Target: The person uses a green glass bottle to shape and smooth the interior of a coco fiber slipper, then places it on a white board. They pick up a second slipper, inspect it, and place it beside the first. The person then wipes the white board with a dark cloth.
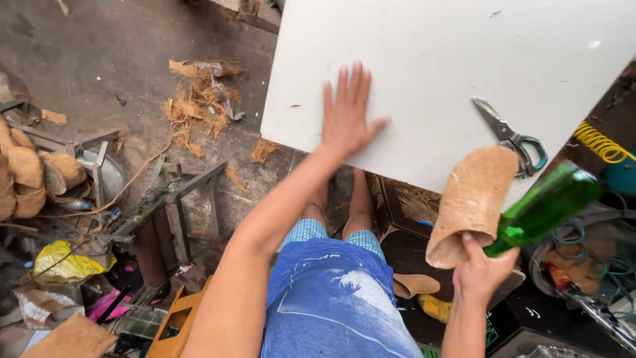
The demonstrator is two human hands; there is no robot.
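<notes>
Left hand (348, 119) spread flat on white surface (424, 59), steadying it; right hand (480, 268) closed around green bottle (543, 209) and rolled fibre sheet (470, 202), beside scissors (510, 136).

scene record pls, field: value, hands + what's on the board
left hand: flat, fingers spread, palm down on the white board
right hand: grips a green glass bottle and a rolled brown fibre sheet together
scissors: lie on the board near its right edge, blades closed, teal handles
fibre sheet: curled into an open cone, beside the bottle, overlapping the board edge
floor: loose coir scraps at left
yellow coiled hose: far right
</notes>
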